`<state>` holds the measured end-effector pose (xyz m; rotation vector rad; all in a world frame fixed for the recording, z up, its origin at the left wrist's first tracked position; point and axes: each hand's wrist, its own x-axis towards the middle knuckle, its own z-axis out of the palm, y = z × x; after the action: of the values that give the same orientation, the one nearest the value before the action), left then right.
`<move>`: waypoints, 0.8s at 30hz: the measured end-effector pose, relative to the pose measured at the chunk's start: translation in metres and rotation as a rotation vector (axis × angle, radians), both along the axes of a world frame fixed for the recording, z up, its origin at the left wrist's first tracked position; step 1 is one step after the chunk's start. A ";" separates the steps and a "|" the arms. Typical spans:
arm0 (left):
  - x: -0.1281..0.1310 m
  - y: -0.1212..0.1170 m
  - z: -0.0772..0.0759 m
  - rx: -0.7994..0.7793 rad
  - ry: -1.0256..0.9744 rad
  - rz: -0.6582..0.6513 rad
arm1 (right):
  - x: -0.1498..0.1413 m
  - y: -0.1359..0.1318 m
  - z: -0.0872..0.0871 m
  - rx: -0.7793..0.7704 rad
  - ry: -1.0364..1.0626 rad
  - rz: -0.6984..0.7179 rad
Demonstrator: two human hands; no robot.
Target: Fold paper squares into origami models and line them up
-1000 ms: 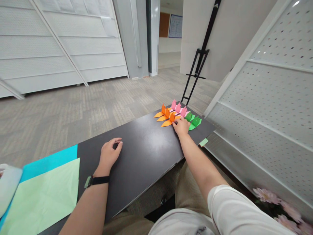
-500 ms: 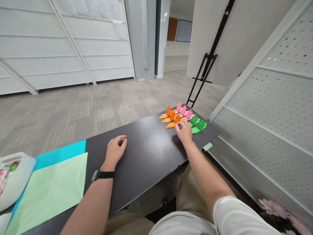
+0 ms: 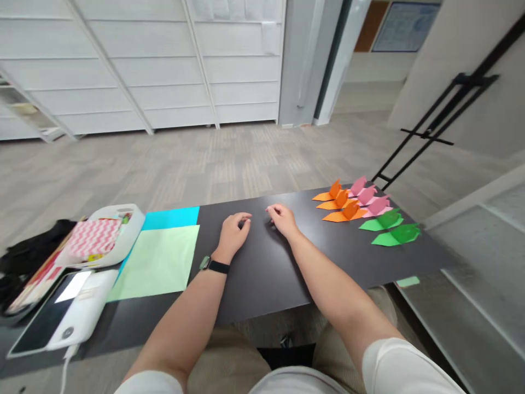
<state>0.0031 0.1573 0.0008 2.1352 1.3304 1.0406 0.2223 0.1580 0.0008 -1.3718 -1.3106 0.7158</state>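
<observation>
Over the middle of the dark table, my left hand (image 3: 234,235) has its thumb and fingers loosely curved apart, holding nothing. A watch is strapped to that wrist. Just to its right is my right hand (image 3: 283,220), fingers loosely bent and slightly apart, with nothing seen in them. Folded paper cranes stand in rows at the table's right end: orange cranes (image 3: 341,201), pink cranes (image 3: 367,195) behind them and two green cranes (image 3: 397,230) nearer me. Left of my left hand, a light green paper sheet (image 3: 164,262) lies over a blue sheet (image 3: 174,217).
A white basket (image 3: 133,232) holding a pink-and-white patterned item stands at the left. Near it lie a phone-like device (image 3: 41,320), a white device with a cable (image 3: 84,306) and a black bag (image 3: 35,246). A black stand (image 3: 426,134) rises beyond the right end.
My right hand has left the cranes and moved left, close to my left hand. The view has turned left, bringing more of the basket and devices into sight.
</observation>
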 end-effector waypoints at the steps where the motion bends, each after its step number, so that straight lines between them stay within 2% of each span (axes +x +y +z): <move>1: 0.000 0.000 0.000 0.006 -0.001 0.002 | -0.001 0.003 -0.009 -0.027 0.045 0.008; 4: -0.001 -0.002 -0.002 0.019 0.007 0.005 | 0.003 0.009 -0.023 -0.076 0.123 0.064; 8: -0.003 -0.006 -0.001 0.043 0.009 0.100 | 0.008 0.017 -0.027 -0.126 0.165 0.071; 11: -0.007 -0.010 0.010 0.097 0.002 0.174 | 0.008 0.020 -0.029 -0.133 0.170 0.091; 14: -0.022 -0.012 0.028 0.145 0.013 0.199 | 0.009 0.021 -0.030 -0.134 0.217 0.075; 17: -0.054 -0.019 0.042 0.145 0.054 0.193 | 0.010 0.021 -0.030 -0.143 0.247 0.089; 19: -0.086 -0.031 0.044 0.126 0.132 0.200 | 0.010 0.021 -0.030 -0.139 0.254 0.095; 21: -0.122 -0.051 0.042 0.103 0.228 0.239 | 0.010 0.021 -0.031 -0.131 0.252 0.105; 24: -0.172 -0.090 0.030 0.061 0.349 0.289 | 0.009 0.022 -0.032 -0.127 0.242 0.128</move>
<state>-0.1694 0.0670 0.0307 2.2932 1.8348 0.8427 0.2318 0.1799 -0.0315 -1.2633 -1.1828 1.0340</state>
